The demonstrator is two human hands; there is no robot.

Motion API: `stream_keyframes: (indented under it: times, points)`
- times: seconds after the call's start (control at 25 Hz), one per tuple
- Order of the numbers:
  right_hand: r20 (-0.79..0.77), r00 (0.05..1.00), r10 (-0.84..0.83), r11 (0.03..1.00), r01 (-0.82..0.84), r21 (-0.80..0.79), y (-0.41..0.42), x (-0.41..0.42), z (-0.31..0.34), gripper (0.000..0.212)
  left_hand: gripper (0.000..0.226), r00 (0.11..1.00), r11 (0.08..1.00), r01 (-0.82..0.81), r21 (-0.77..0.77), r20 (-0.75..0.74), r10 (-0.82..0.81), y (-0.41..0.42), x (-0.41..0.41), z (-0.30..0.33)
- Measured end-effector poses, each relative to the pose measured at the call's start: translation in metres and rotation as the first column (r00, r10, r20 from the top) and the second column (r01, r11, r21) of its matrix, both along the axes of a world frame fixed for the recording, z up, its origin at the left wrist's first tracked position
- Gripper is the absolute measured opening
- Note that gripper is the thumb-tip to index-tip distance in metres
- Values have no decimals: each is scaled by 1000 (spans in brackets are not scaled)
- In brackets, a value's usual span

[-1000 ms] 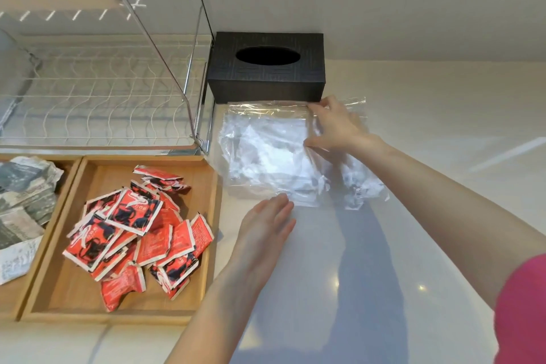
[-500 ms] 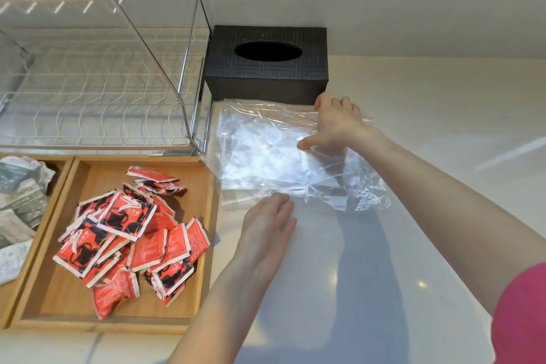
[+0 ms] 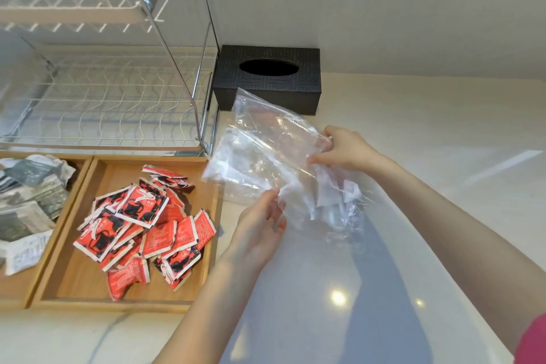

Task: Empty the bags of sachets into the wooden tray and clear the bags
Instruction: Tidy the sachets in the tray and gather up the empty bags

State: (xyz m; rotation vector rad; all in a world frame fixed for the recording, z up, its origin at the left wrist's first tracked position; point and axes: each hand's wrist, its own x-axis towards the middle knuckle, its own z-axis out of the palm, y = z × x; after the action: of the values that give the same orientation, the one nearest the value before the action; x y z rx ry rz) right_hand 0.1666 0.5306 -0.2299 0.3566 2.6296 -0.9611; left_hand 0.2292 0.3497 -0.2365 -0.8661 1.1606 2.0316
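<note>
Change: bags (image 3: 266,156), flat on the worktop (image 3: 384,275) earlier, now lifted, centre frame.
Right hand (image 3: 345,148): grip pinching bags.
Left hand (image 3: 260,227): fingers relaxed, touching bags.

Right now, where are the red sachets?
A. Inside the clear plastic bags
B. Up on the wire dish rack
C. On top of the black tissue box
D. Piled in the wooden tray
D: the red sachets lie heaped in the wooden tray, while the clear plastic bags held by both hands look empty.
</note>
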Motion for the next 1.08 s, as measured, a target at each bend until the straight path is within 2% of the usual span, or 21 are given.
stream_keyframes:
  times: [0.08, 0.24, 0.36, 0.52, 0.72, 0.8, 0.92, 1.08]
  points:
    - [11, 999, -47, 991, 48, -128, 1, 18, 15, 51, 19, 999, 1000, -11, -7, -46, 10, -6, 4, 10]
    - [29, 998, -48, 917, 56, -394, -1, 68, 50, 20, 17, 982, 997, -26, 76, -185, 40, -27, 13, 32]
    - [19, 999, -45, 855, 48, -517, -8, 108, 67, 10, 16, 938, 999, 23, 23, -347, -14, -44, 29, 48]
    - [-39, 990, -133, 800, 85, -593, -22, 147, 62, 13, 16, 895, 993, -13, -118, -445, -41, -67, 51, 56]
    - [-110, 951, -288, 765, 160, -623, -46, 172, 51, 16, 7, 898, 999, 42, 18, -438, -30, -80, 83, 51]
    - [-105, 956, -274, 776, 155, -611, -52, 178, 48, 20, 19, 879, 998, 41, -48, -472, -58, -80, 93, 47]
    - [-47, 982, -185, 797, 122, -591, -63, 187, 46, 30, 20, 854, 983, 30, -182, -506, -120, -89, 98, 48]
    - [-3, 966, -257, 722, 190, -665, -81, 194, 48, 24, 24, 865, 973, 56, -226, -475, -160, -115, 101, 45]
